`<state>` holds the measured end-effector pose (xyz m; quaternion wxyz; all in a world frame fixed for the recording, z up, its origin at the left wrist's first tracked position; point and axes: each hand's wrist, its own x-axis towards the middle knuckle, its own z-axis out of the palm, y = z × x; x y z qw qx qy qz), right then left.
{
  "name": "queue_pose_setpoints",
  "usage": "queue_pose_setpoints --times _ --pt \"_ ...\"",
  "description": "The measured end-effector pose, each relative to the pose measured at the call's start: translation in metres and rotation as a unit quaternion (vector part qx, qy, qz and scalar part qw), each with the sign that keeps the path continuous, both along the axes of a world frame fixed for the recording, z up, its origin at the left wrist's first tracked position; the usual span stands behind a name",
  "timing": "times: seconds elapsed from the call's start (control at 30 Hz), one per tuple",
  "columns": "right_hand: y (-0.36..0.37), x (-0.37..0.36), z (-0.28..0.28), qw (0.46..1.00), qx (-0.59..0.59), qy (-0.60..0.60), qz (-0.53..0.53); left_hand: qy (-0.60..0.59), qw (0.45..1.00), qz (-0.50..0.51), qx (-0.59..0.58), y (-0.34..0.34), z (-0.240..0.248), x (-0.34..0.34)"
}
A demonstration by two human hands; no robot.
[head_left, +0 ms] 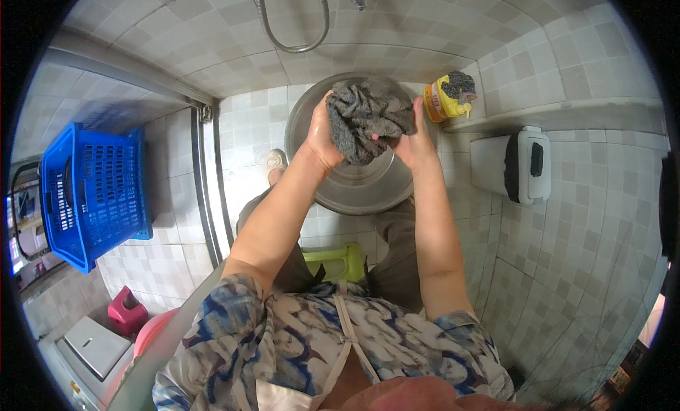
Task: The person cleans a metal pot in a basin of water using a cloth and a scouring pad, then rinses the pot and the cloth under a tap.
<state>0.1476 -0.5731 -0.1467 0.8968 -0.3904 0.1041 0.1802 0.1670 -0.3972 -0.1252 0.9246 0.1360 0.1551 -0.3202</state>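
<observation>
Left hand (322, 136) and right hand (418, 143), grip clasping bunched gray terry cloth (365, 113), lifted, not yet spread; round basin (358, 198) below.

From head height, one wide fisheye view looks steeply down at the hands (418, 143) from close by.

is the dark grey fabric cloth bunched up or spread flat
Bunched up: the dark grey fabric cloth shows crumpled folds and is gathered between the left hand and right hand, over the round grey basin.
</observation>
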Motion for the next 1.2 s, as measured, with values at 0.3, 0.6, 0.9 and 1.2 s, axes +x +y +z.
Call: queue_pose_setpoints --times 0.3,0.6,0.9,1.2 --pt "-0.003 0.009 0.018 0.918 -0.291 -0.155 -0.218 -0.004 0.988 -0.057 0.143 -0.006 -0.033 0.009" --pt "0.088 -0.038 0.030 0.599 -0.644 -0.451 -0.149 -0.128 0.970 0.109 0.175 -0.010 -0.023 -0.005" --pt "0.053 0.003 0.010 0.571 -0.723 -0.300 -0.249 0.016 0.955 0.009 0.297 -0.024 0.003 -0.006" --pt "0.064 -0.018 0.005 0.641 -0.707 -0.232 -0.187 0.032 0.956 0.078 0.282 -0.021 -0.027 0.000"
